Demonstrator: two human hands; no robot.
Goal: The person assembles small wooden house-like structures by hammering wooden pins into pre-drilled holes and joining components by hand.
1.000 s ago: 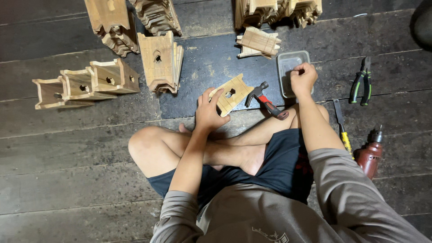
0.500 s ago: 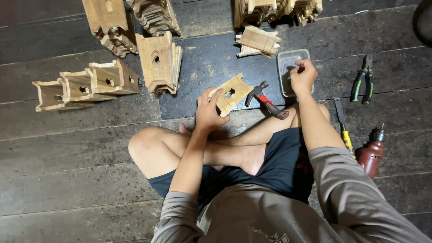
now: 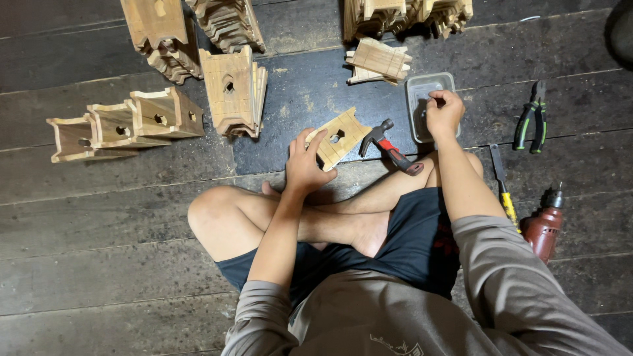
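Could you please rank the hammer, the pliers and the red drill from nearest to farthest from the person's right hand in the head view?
From the right hand:
1. Hammer, just left and below.
2. Pliers, further right.
3. Red drill, lower right, farthest.

My right hand [image 3: 444, 112] covers the lower right part of the grey tray [image 3: 422, 89], so I can't tell what the fingertips pinch or what's inside, too small anyway. Left hand [image 3: 304, 165] hides the near end of the wooden panel [image 3: 343, 135]. Top edge cuts off the wood stacks at upper left [image 3: 155, 26], upper centre [image 3: 227, 23] and upper right [image 3: 409, 13]; can't count pieces. Dark round object [image 3: 621, 33] at the far upper right corner is cropped and too dark to ID. Drill [image 3: 544, 227] at right is partly behind my sleeve, bit too small to see. Screwdriver [image 3: 502, 188] handle runs under my forearm. Hammer [image 3: 390, 148] grip end sits against my leg.
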